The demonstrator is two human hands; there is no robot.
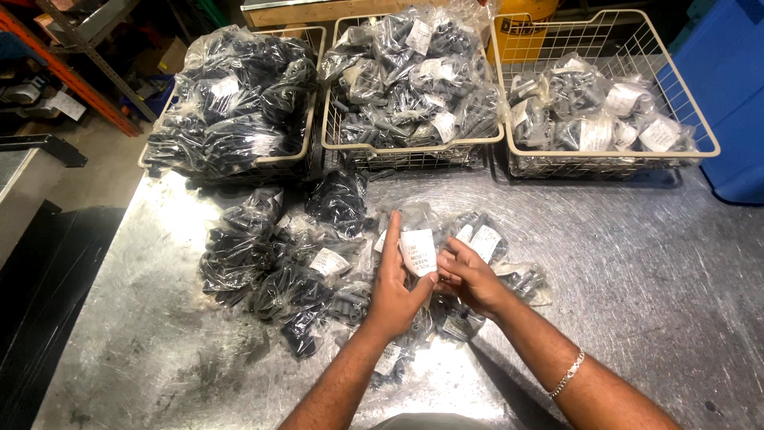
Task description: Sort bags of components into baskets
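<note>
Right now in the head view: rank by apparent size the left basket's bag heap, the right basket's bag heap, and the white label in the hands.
1. Left basket's bag heap, largest.
2. Right basket's bag heap, lower and sparser.
3. White label, smallest though nearest the camera, held between left hand and right hand.

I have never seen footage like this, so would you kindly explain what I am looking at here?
This is one picture from a camera worn on a person's head, looking down at their own bare hands. No machine is involved. The left hand and right hand together hold a clear bag with a white label. Below them is a scratched metal table with a pile of bagged grey parts. At the far edge stand three wire baskets, each holding more such bags. The right wrist wears a bracelet.
</note>
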